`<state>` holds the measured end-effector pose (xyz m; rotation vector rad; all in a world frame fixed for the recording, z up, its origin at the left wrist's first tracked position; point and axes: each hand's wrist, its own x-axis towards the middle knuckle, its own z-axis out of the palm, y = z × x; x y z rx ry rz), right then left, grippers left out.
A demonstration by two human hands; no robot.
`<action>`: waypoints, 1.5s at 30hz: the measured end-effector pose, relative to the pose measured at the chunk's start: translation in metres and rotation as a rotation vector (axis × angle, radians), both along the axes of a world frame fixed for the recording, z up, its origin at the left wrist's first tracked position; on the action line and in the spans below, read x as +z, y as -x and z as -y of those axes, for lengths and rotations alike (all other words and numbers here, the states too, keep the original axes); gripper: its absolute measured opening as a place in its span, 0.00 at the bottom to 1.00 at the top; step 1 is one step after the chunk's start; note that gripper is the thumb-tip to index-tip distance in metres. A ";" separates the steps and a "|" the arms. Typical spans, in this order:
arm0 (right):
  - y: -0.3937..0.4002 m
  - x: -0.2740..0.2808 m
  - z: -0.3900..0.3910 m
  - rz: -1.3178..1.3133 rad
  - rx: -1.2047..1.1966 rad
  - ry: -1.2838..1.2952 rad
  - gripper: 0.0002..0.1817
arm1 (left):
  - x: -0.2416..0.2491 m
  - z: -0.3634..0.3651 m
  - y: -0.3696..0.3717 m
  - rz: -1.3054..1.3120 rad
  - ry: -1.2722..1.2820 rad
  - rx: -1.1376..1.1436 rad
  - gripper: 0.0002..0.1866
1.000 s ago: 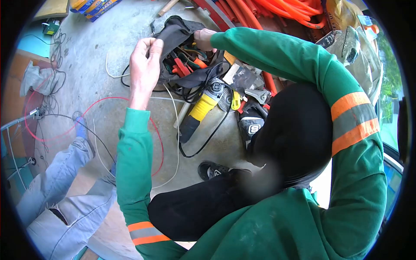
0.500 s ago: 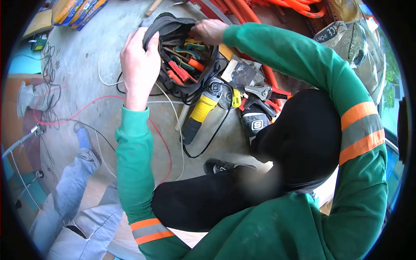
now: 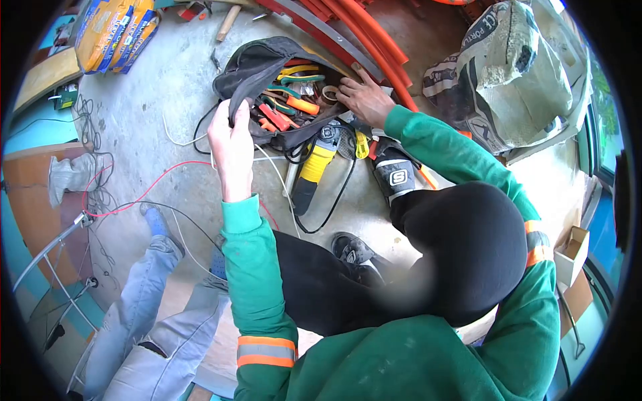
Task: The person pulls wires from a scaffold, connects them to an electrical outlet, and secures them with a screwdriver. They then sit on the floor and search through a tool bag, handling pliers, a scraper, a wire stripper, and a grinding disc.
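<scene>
A black fabric tool bag [image 3: 249, 61] lies on the floor with its mouth open. My left hand [image 3: 232, 150] pinches its near left rim. On the right side, the fingers of my right hand [image 3: 366, 100] curl over the bag's edge, beside a roll of tape [image 3: 330, 93]. Inside are pliers with yellow-green handles [image 3: 297, 72], a tool with an orange handle [image 3: 303, 105] and red-handled tools [image 3: 277, 117]. Deeper contents are hidden. A yellow and black angle grinder [image 3: 317, 164] rests just in front of the bag.
Orange pipes [image 3: 374, 40] run behind the bag. A cement sack [image 3: 498, 80] stands at right, and yellow-blue packages [image 3: 117, 33] lie far left. Red cable [image 3: 157, 180] and other cords cross the floor. Another person's jeans-clad legs [image 3: 144, 287] extend at lower left.
My right hand has shifted from the bag's far rim to its right side. The bag mouth is spread wider, showing more tools. My view has also shifted.
</scene>
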<state>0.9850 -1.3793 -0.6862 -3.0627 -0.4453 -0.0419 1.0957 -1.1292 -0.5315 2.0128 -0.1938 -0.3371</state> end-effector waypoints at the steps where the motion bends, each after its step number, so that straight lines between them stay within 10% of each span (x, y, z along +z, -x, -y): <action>1: 0.000 0.004 0.001 -0.060 0.007 0.022 0.16 | -0.005 -0.002 0.001 -0.012 0.072 0.016 0.11; 19: 0.001 0.011 -0.021 -0.027 -0.160 -0.035 0.09 | -0.017 0.008 0.009 0.174 0.155 0.058 0.10; 23: -0.025 0.019 -0.029 0.002 -0.351 -0.376 0.12 | -0.018 0.009 0.011 0.186 0.144 0.057 0.09; 26: -0.049 0.023 -0.039 -0.111 -0.120 -0.557 0.11 | -0.016 0.006 0.013 0.233 0.134 0.070 0.09; 31: -0.062 -0.013 -0.074 -0.514 -0.360 -0.209 0.16 | -0.015 -0.002 0.018 0.266 0.077 0.069 0.09; 45: -0.088 0.004 -0.074 -0.872 -0.584 -0.512 0.26 | -0.017 -0.013 0.013 0.308 0.009 0.034 0.14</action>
